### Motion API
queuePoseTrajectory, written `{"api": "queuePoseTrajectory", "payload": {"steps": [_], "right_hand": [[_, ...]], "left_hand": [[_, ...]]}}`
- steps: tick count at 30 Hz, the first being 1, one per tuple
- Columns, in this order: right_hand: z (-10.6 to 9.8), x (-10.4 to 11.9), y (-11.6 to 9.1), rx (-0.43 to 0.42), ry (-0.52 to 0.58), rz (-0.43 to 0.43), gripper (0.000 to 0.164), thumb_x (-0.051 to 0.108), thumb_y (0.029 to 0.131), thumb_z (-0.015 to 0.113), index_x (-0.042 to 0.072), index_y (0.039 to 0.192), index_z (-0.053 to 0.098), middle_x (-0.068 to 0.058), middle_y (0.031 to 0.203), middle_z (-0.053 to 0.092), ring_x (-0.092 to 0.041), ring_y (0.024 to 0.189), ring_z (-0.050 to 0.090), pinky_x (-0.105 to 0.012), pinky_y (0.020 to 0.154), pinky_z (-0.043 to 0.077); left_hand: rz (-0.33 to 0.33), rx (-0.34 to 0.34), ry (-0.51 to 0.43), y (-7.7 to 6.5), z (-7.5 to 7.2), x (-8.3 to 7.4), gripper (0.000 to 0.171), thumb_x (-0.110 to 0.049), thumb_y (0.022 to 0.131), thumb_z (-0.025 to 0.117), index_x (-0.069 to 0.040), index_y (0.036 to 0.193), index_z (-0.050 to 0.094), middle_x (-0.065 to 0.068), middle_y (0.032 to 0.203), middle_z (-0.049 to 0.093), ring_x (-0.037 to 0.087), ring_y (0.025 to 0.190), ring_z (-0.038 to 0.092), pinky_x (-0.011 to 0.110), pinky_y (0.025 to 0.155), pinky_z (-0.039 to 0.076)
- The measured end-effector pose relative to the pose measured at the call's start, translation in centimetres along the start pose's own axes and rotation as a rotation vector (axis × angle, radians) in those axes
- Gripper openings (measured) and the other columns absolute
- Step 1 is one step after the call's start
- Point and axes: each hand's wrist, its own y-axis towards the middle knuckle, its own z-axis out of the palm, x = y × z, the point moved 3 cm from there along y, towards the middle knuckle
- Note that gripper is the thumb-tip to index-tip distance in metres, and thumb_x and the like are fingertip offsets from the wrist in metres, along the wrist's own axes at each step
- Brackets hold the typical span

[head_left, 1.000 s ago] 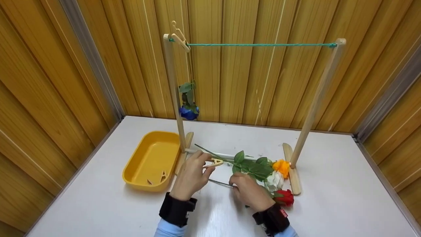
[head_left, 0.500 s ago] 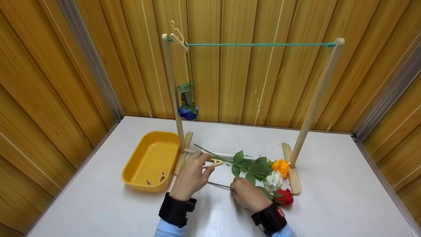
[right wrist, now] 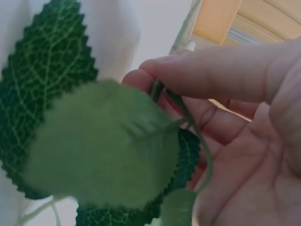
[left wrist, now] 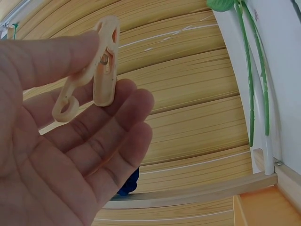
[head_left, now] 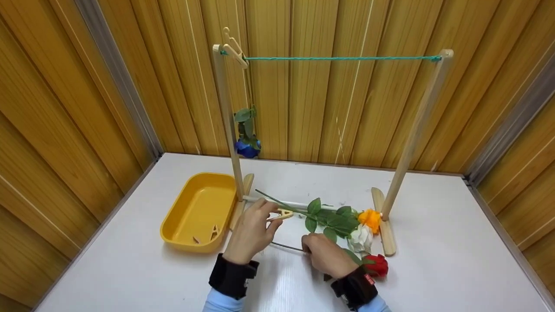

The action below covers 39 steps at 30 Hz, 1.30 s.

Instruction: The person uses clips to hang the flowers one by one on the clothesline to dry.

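Note:
My left hand [head_left: 251, 234] pinches a pale plastic clothespin [left wrist: 106, 66] between thumb and fingers; one of its arms ends in a hook. Beside it, my right hand [head_left: 330, 255] pinches the green stem [head_left: 287, 247] of a red rose [head_left: 376, 265] close to its leaves [right wrist: 103, 146]. The stem's free end points left, below the left hand. Just behind the right hand lie a white rose [head_left: 360, 238] and an orange rose [head_left: 370, 220], their leafy stems stretching left. A blue rose [head_left: 248, 148] hangs head down from another clothespin [head_left: 235, 55] on a green cord [head_left: 342, 58].
Two wooden posts [head_left: 416, 134] hold the cord above the white table [head_left: 455, 242], joined low down by a white rod [head_left: 299, 204]. Left of the frame stands a yellow basin [head_left: 167, 232] containing a few clothespins [head_left: 214, 232]. Wood-patterned panels [head_left: 308, 108] enclose the back and sides.
The right hand has drawn the red rose and its stem slightly toward me, away from the other roses. The left hand keeps its place with the clothespin.

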Motion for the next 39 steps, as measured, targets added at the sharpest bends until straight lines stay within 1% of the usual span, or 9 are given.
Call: {"api": "queuePoseTrajectory", "payload": {"steps": [3, 8, 11, 15, 21, 24, 29, 33, 39], "right_hand": [[0.1, -0.1, 0.0, 0.011, 0.004, 0.021, 0.021, -0.015, 0.08, 0.068, 0.006, 0.08, 0.064, -0.004, 0.079, 0.064, -0.016, 0.07, 0.055, -0.031, 0.061, 0.048], [-0.3, 0.0, -0.1, -0.022, 0.005, 0.0, 0.019, -0.015, 0.08, 0.069, 0.004, 0.08, 0.067, -0.006, 0.081, 0.067, -0.019, 0.074, 0.06, -0.035, 0.065, 0.051], [-0.8, 0.0, 0.0, -0.091, 0.007, -0.044, 0.019, -0.015, 0.079, 0.07, 0.004, 0.081, 0.068, -0.006, 0.081, 0.067, -0.02, 0.075, 0.063, -0.036, 0.067, 0.054], [-1.7, -0.1, 0.0, -0.221, 0.028, -0.088, 0.02, -0.017, 0.082, 0.067, 0.003, 0.084, 0.07, -0.008, 0.084, 0.068, -0.02, 0.077, 0.064, -0.035, 0.069, 0.056], [-3.4, -0.1, -0.3, -0.407, 0.067, -0.063, 0.02, -0.014, 0.087, 0.068, 0.005, 0.09, 0.073, -0.005, 0.088, 0.069, -0.016, 0.079, 0.064, -0.034, 0.07, 0.058], [-4.0, -0.1, -0.3, -0.479, 0.095, -0.044, 0.019, -0.014, 0.086, 0.07, 0.004, 0.094, 0.074, -0.005, 0.09, 0.069, -0.017, 0.08, 0.064, -0.033, 0.071, 0.058], [-4.9, -0.3, -0.2, -0.555, 0.178, 0.003, 0.019, -0.014, 0.086, 0.072, 0.0, 0.099, 0.074, -0.007, 0.093, 0.07, -0.017, 0.081, 0.064, -0.031, 0.07, 0.057], [-5.3, -0.3, -0.1, -0.599, 0.219, 0.034, 0.02, -0.012, 0.087, 0.073, 0.002, 0.101, 0.075, -0.006, 0.091, 0.069, -0.013, 0.078, 0.061, -0.026, 0.067, 0.054], [-5.7, 0.1, 0.4, -0.637, 0.281, 0.03, 0.019, -0.011, 0.088, 0.071, 0.0, 0.103, 0.074, -0.004, 0.088, 0.067, -0.011, 0.073, 0.058, -0.022, 0.063, 0.049]], "left_hand": [[-0.005, 0.006, 0.002, 0.0, 0.0, 0.0, 0.023, -0.005, 0.085, 0.083, -0.005, 0.104, 0.071, 0.008, 0.096, 0.067, 0.023, 0.082, 0.068, 0.034, 0.072, 0.058], [-0.016, 0.006, 0.005, 0.1, -0.1, -0.1, 0.022, -0.008, 0.086, 0.083, -0.005, 0.104, 0.072, 0.009, 0.096, 0.067, 0.023, 0.084, 0.068, 0.035, 0.073, 0.058], [-0.019, -0.004, 0.008, 0.1, -0.3, -0.2, 0.021, -0.009, 0.086, 0.083, -0.006, 0.103, 0.072, 0.007, 0.094, 0.066, 0.022, 0.084, 0.067, 0.035, 0.073, 0.058], [-0.008, -0.035, 0.003, 0.3, -0.4, -0.4, 0.02, -0.009, 0.087, 0.083, -0.006, 0.104, 0.071, 0.006, 0.094, 0.065, 0.022, 0.085, 0.066, 0.034, 0.074, 0.057], [0.016, -0.137, 0.005, 0.5, -0.8, -0.6, 0.023, -0.013, 0.088, 0.083, -0.006, 0.108, 0.072, 0.006, 0.094, 0.063, 0.02, 0.085, 0.062, 0.034, 0.074, 0.052], [0.013, -0.184, -0.012, 0.6, -1.0, -0.7, 0.025, -0.011, 0.088, 0.083, -0.005, 0.109, 0.072, 0.006, 0.095, 0.063, 0.021, 0.087, 0.063, 0.035, 0.075, 0.053], [-0.011, -0.212, -0.066, 0.8, -1.0, -0.8, 0.029, -0.007, 0.087, 0.082, -0.005, 0.113, 0.07, 0.008, 0.1, 0.064, 0.024, 0.091, 0.067, 0.039, 0.079, 0.056], [-0.034, -0.218, -0.093, 0.8, -1.1, -0.8, 0.03, -0.007, 0.088, 0.082, -0.004, 0.116, 0.07, 0.007, 0.102, 0.064, 0.022, 0.093, 0.067, 0.038, 0.08, 0.057], [-0.04, -0.221, -0.104, 1.0, -1.3, -0.8, 0.035, -0.008, 0.089, 0.081, -0.003, 0.121, 0.068, 0.008, 0.102, 0.065, 0.023, 0.091, 0.067, 0.037, 0.079, 0.058]]}}
